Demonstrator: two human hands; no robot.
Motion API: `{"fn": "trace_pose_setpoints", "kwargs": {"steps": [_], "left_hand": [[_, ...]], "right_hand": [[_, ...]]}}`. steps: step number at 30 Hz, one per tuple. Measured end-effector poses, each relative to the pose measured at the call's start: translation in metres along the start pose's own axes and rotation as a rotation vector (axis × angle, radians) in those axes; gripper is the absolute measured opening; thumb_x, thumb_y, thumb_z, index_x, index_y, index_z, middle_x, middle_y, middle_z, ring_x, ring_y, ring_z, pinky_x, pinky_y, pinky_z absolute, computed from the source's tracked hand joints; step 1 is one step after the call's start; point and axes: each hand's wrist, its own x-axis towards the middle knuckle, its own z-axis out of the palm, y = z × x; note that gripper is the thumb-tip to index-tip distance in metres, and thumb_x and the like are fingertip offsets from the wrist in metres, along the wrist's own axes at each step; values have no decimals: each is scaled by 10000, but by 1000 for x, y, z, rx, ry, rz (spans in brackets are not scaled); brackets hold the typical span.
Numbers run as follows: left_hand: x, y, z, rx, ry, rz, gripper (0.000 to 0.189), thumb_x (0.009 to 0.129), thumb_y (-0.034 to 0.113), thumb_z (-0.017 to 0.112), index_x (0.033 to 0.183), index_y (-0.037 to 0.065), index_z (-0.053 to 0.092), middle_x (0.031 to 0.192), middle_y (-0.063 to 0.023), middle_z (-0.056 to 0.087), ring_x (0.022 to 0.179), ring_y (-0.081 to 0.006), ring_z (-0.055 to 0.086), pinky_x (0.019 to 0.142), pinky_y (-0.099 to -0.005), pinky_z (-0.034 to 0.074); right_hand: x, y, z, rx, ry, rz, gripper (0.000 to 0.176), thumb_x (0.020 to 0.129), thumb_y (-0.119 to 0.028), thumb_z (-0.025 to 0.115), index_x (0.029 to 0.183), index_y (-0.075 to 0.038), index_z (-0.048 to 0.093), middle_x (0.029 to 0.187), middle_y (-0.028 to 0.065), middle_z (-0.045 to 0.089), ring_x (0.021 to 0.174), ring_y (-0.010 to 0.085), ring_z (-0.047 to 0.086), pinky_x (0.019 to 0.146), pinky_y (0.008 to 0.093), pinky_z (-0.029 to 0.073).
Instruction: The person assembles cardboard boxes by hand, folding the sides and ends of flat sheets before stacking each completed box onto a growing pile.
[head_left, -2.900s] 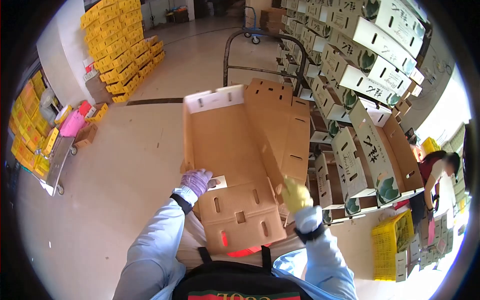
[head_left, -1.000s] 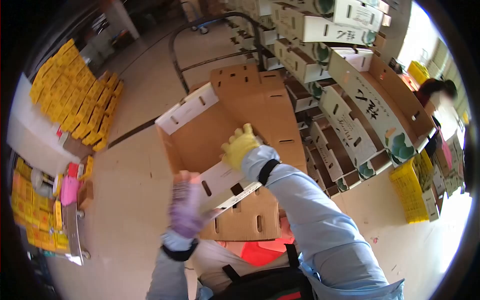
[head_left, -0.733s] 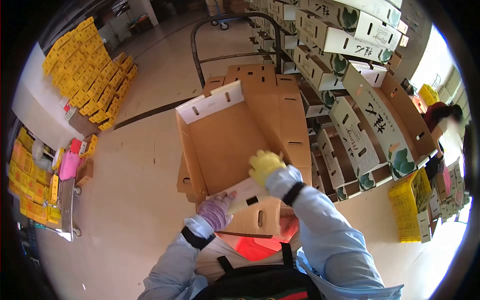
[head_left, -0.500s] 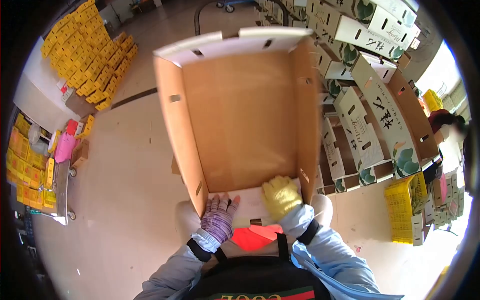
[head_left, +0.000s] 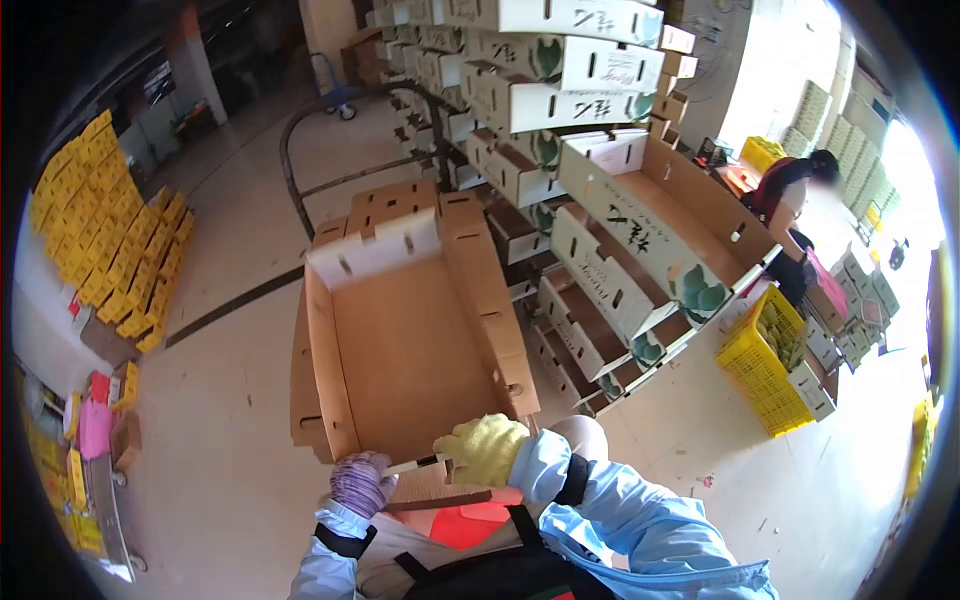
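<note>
The open cardboard box (head_left: pixel 410 350) fills the centre of the frame, brown inside facing up. Its long axis runs from the person's waist at lower centre away toward the upper middle, where the white far wall (head_left: pixel 375 260) stands up. Both hands sit at the near short end. The left hand (head_left: pixel 360 482), in a purple glove, has its grip curled tight on the near flap (head_left: pixel 435 492) at the box's lower left corner. The right hand (head_left: pixel 482 448), in a yellow glove, lies just right of it on the same flap, nearer the box's right side. Whether its grip closes around the card cannot be told. Printed boxes (head_left: pixel 600 250) lean stacked at upper right.
</note>
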Motion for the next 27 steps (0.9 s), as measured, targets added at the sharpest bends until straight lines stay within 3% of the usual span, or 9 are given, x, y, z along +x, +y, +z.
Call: {"fn": "trace_pose_setpoints", "kwargs": {"steps": [3,5,11,13,15,17,20,26,27], "left_hand": [[1,-1,-12,-4,34,66,262,757,310,684,905,97,645,861,-138,658,839,-327,645,731,-451,503],[-3,2,-17,43,33,73,266,765,325,684,914,107,646,839,-124,659,808,-315,651,721,-438,506],[-5,22,-57,74,403,429,236,705,263,699,885,125,630,859,-78,634,839,-280,629,775,-430,491],[7,44,-87,132,602,561,274,672,215,702,923,136,624,1000,-67,600,955,-271,580,907,-464,449],[6,74,-128,171,732,612,478,697,248,724,1153,163,609,1259,-110,548,1186,-327,503,1058,-532,339],[-1,90,-145,59,842,612,471,742,257,710,1188,158,595,1273,-119,544,1178,-349,512,1048,-528,354],[-3,83,-118,-109,874,560,358,766,227,681,1117,170,638,1222,-108,573,1146,-322,539,1022,-506,384],[-16,53,-37,-205,673,534,207,731,196,693,920,113,679,1027,-110,648,1046,-319,593,959,-458,447],[-22,52,-30,-201,678,537,207,731,196,693,920,113,679,1027,-110,648,1046,-319,593,959,-458,447]], "right_hand": [[0,14,6,-188,104,-27,295,804,-309,630,998,-89,653,896,134,689,864,345,664,762,440,533],[-1,18,-3,-248,-126,92,224,784,-257,644,919,-79,662,827,136,690,827,339,674,735,434,542],[-72,-25,-49,-357,124,82,136,769,-133,602,897,-87,606,772,112,663,773,303,681,624,398,557],[-95,-35,-65,-480,279,146,187,788,-120,578,974,-112,550,780,73,636,730,268,676,583,397,552],[-111,-36,-86,-528,444,229,169,791,-155,587,956,-121,585,758,82,642,706,276,668,586,409,548],[-127,-42,-119,-594,548,325,201,773,-186,622,967,-140,595,739,78,636,679,283,658,577,410,537],[-135,-38,-160,-663,654,532,203,806,-252,641,963,-131,597,712,117,636,650,325,650,582,440,522],[-103,55,-247,-825,977,441,153,780,-199,603,812,-49,614,759,173,649,791,353,645,729,459,512],[-90,57,-266,-692,836,683,195,769,-203,610,873,-49,668,830,175,672,848,346,651,778,444,517]]}}
